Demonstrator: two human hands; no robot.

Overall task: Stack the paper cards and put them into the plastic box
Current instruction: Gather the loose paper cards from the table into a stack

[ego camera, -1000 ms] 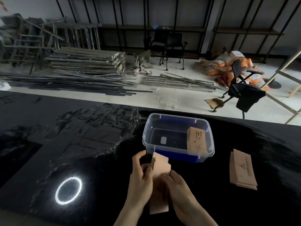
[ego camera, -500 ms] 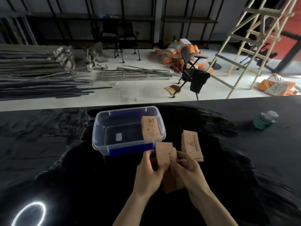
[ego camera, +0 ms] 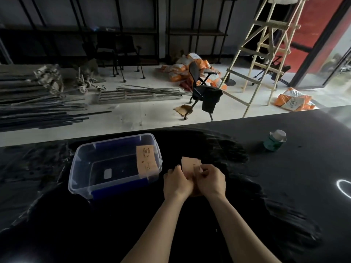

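A clear plastic box (ego camera: 79, 166) with a blue base stands on the black table, left of my hands. One tan paper card (ego camera: 146, 161) leans against its right inner wall. My left hand (ego camera: 177, 183) and my right hand (ego camera: 212, 180) are side by side just right of the box, both closed on a small stack of tan paper cards (ego camera: 190, 164). Only the top edge of the stack shows above my fingers. The pile of cards that lay on the table is hidden behind my hands or merged with what I hold; I cannot tell which.
A green bottle with a pale cap (ego camera: 275, 140) stands at the far right of the black table (ego camera: 284, 186). A bright ring of reflected light (ego camera: 343, 187) lies at the right edge. Beyond the table are an office chair (ego camera: 204, 92), a wooden ladder and metal bars on the floor.
My view has swung to the right, so the box now sits to the left. My hands carried the cards rightward to where the loose pile lay beside the box.
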